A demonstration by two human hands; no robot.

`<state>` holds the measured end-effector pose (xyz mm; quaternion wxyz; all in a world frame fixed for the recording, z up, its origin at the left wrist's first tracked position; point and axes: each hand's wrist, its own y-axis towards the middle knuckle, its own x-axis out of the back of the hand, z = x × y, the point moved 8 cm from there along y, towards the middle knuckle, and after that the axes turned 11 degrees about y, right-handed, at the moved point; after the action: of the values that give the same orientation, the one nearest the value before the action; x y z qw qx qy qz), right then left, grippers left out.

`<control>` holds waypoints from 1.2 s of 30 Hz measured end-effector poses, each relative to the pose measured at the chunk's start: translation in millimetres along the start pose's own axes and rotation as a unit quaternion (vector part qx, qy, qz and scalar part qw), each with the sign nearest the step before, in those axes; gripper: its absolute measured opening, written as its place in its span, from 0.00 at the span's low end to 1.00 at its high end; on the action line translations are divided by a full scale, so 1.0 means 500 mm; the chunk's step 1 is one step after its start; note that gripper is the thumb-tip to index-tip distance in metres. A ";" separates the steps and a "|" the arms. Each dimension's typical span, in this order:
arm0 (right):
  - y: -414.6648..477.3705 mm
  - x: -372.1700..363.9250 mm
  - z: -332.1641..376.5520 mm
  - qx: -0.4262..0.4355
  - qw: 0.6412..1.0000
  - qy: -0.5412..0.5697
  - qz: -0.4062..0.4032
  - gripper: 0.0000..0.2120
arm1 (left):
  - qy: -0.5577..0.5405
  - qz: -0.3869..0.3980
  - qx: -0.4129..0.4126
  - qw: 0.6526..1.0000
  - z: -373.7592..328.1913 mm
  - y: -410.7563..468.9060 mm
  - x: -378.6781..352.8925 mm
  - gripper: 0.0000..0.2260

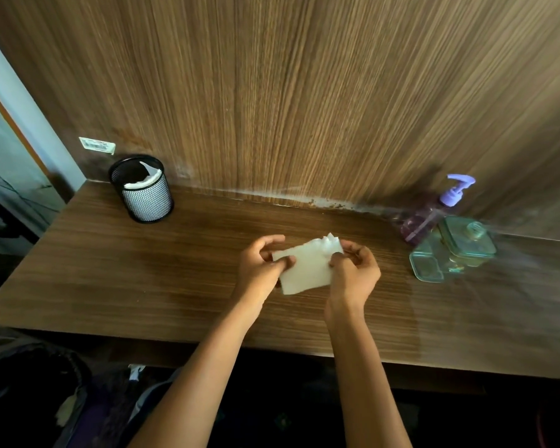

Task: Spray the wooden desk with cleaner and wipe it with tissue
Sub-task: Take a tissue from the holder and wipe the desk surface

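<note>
View from the head camera, read left to right. At the far left of the wooden desk (149,286) stands a black mesh cup (142,189) with white paper inside, just beside the wood-grain back panel (304,92), which carries a small label (97,145) above the cup. Over the middle of the desk the left hand (262,263) pinches the left edge of a folded white tissue (306,266) between thumb and fingers, while the right hand (353,273) is closed on its right edge, where the layers fan apart; the tissue is held between both hands, above the surface or just touching it; which cannot be told. At the far right, against the panel, stands a pump bottle (434,211) with a lilac head and purplish liquid, and just beside it a clear lidded container (453,250). The step in hand appears to be folding or separating the tissue in preparation for wiping. No wet patch is clearly visible, so whether spraying is done cannot be told. The next move likely calls for pressing the tissue flat and sweeping along the grain. The desk is dark brown laminate; whitish residue marks its far joint. A pale wall lies at the left, dim clutter beneath.
</note>
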<state>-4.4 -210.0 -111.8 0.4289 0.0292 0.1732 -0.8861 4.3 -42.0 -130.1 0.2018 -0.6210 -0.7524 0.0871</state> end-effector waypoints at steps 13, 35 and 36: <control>0.056 0.074 -0.025 0.098 0.943 -0.315 -0.039 0.23 | 0.110 -0.007 -0.077 0.991 -0.001 0.004 -0.046 0.09; 0.138 -0.126 -0.159 0.151 0.661 -0.685 0.266 0.37 | 0.101 -0.096 -0.150 0.979 -0.027 0.007 -0.040 0.09; 0.119 -0.127 -0.164 0.164 0.649 -0.680 0.297 0.40 | 0.101 -0.097 -0.147 0.979 -0.025 0.010 -0.038 0.09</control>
<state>73.6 -169.3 -193.1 0.6548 -0.4622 -0.3336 -0.4964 16.6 -60.9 -124.3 0.1909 -0.5733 -0.7896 -0.1073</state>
